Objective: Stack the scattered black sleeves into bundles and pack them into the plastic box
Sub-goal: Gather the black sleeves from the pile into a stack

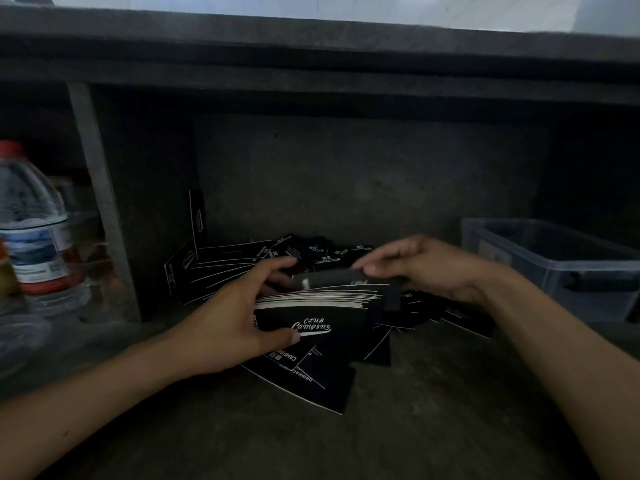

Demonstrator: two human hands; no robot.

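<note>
A bundle of black sleeves (322, 306) with white print and pale edges stands in the middle of the dim shelf floor. My left hand (239, 317) grips its left end, thumb across the front face and fingers over the top. My right hand (419, 268) reaches in from the right and pinches a single black sleeve (329, 279) lying on top of the bundle. More loose black sleeves (228, 268) lie fanned behind and under the bundle, and others (460, 317) spread to the right. The plastic box (554, 258), translucent grey, sits at the far right.
A large water bottle (34, 230) with a red cap stands at the left, beside a vertical shelf post (100, 202). A dark shelf board (311, 64) overhangs low above. The concrete floor (415, 427) stretches in front of the sleeves.
</note>
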